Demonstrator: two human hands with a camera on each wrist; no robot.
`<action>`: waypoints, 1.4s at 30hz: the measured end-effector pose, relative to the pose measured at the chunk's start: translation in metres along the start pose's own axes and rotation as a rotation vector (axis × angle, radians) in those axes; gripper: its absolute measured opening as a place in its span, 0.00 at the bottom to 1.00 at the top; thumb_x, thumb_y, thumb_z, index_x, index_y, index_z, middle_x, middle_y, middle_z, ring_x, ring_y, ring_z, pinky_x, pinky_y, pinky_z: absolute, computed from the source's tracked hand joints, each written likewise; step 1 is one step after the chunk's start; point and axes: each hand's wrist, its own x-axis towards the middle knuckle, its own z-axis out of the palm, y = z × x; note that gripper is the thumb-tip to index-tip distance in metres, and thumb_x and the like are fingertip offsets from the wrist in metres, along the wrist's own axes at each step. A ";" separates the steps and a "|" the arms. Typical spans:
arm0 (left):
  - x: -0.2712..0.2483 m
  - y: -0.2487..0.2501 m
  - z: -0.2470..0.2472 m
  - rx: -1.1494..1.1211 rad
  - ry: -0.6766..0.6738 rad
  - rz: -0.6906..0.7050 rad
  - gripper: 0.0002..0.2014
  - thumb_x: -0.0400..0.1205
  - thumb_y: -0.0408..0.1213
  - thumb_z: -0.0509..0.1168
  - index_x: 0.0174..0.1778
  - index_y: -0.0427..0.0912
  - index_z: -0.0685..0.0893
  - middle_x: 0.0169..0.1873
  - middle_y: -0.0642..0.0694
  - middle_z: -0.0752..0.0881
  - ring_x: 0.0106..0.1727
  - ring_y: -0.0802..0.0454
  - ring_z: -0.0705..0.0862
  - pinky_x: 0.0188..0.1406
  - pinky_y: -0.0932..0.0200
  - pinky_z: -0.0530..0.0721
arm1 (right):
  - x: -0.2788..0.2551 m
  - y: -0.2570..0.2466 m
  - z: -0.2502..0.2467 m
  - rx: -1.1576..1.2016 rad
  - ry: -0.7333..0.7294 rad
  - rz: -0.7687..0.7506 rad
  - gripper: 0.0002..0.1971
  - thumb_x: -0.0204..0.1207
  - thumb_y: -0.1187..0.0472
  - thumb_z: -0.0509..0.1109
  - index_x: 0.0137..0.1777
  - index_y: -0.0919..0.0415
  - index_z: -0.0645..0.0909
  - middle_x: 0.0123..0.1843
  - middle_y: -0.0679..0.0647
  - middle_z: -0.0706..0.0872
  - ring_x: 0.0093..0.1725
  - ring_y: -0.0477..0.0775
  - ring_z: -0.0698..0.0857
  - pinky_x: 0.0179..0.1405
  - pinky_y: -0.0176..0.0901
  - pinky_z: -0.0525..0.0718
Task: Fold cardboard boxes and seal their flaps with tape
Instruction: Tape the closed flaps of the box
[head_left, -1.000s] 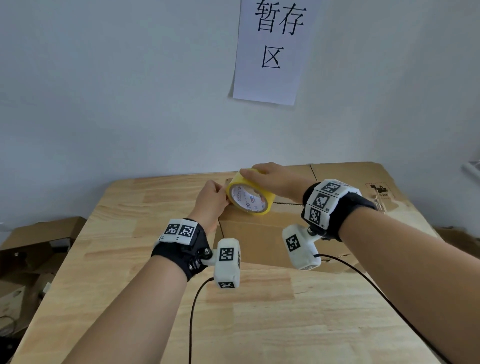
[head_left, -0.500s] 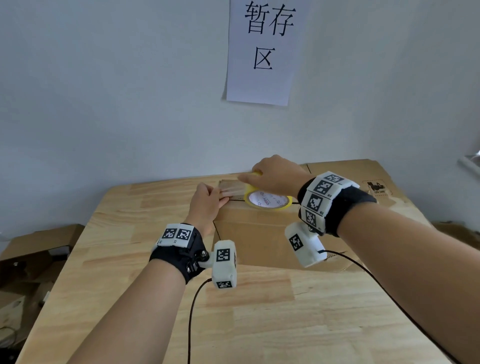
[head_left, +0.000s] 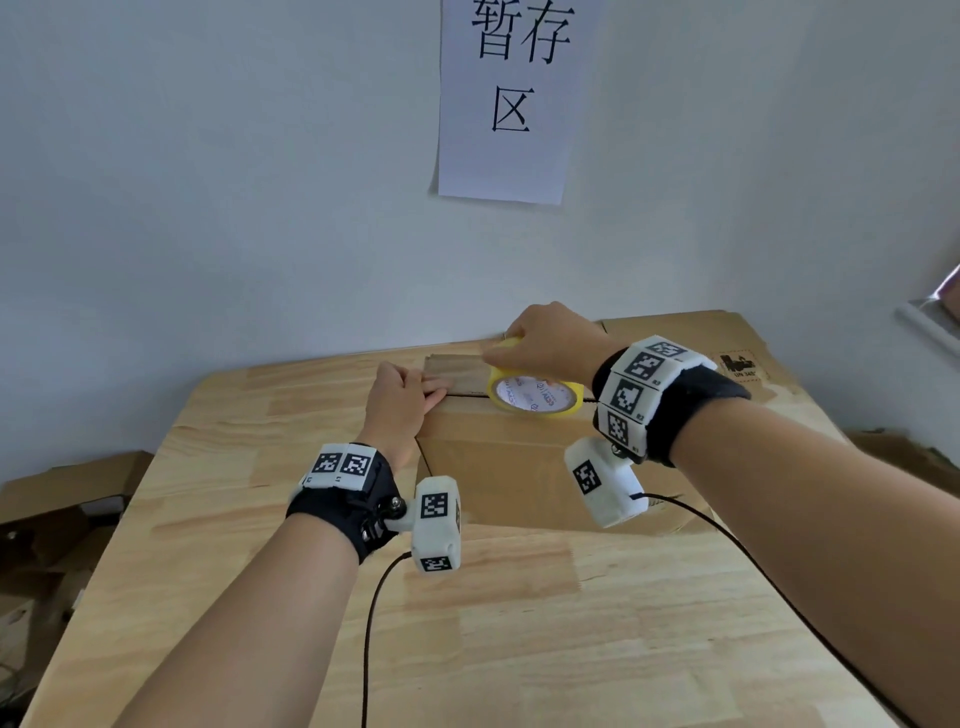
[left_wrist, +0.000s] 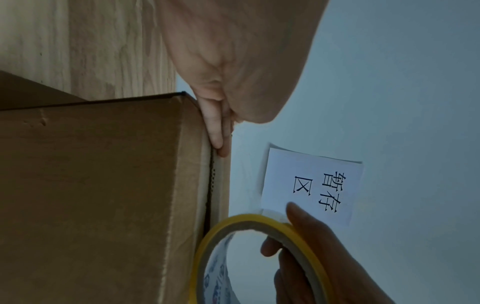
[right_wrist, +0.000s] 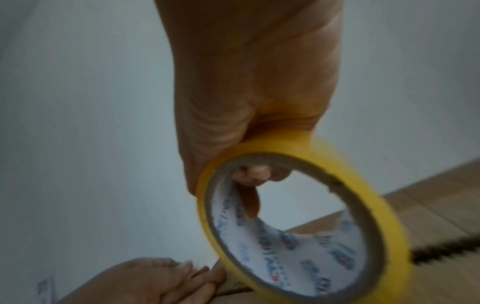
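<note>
The right hand (head_left: 550, 338) hides the far rim of the tape roll (head_left: 535, 397); print inside its core is unreadably blurred.

Head camera looks forward and down across the pale wooden table (head_left: 519, 649) toward the far wall; both wrist cameras sit close behind the fingers, sharing the yellow tape roll (left_wrist: 259, 257) and brown cardboard box (left_wrist: 91, 195).

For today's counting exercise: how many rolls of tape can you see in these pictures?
1: the yellow tape roll, gripped by the right hand on top of the cardboard box. Others may lie out of view.
</note>
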 end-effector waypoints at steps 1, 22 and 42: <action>-0.001 0.000 -0.001 -0.009 0.004 -0.003 0.09 0.90 0.33 0.48 0.44 0.40 0.67 0.45 0.41 0.89 0.53 0.53 0.87 0.54 0.64 0.83 | 0.001 -0.003 0.001 -0.043 -0.002 0.014 0.22 0.74 0.46 0.65 0.25 0.59 0.67 0.23 0.50 0.73 0.26 0.51 0.73 0.24 0.37 0.66; -0.004 0.012 -0.032 0.133 0.030 0.069 0.10 0.84 0.41 0.64 0.43 0.37 0.80 0.36 0.45 0.86 0.37 0.51 0.86 0.49 0.57 0.86 | -0.003 -0.013 0.012 0.004 0.037 0.064 0.25 0.80 0.45 0.56 0.25 0.58 0.59 0.23 0.51 0.66 0.23 0.52 0.65 0.25 0.40 0.63; 0.006 -0.025 -0.063 0.129 0.107 0.117 0.08 0.83 0.37 0.65 0.41 0.39 0.76 0.31 0.48 0.79 0.31 0.55 0.78 0.34 0.62 0.80 | 0.000 -0.033 0.018 -0.043 -0.006 0.067 0.19 0.71 0.52 0.63 0.23 0.55 0.60 0.22 0.49 0.65 0.23 0.52 0.64 0.23 0.37 0.60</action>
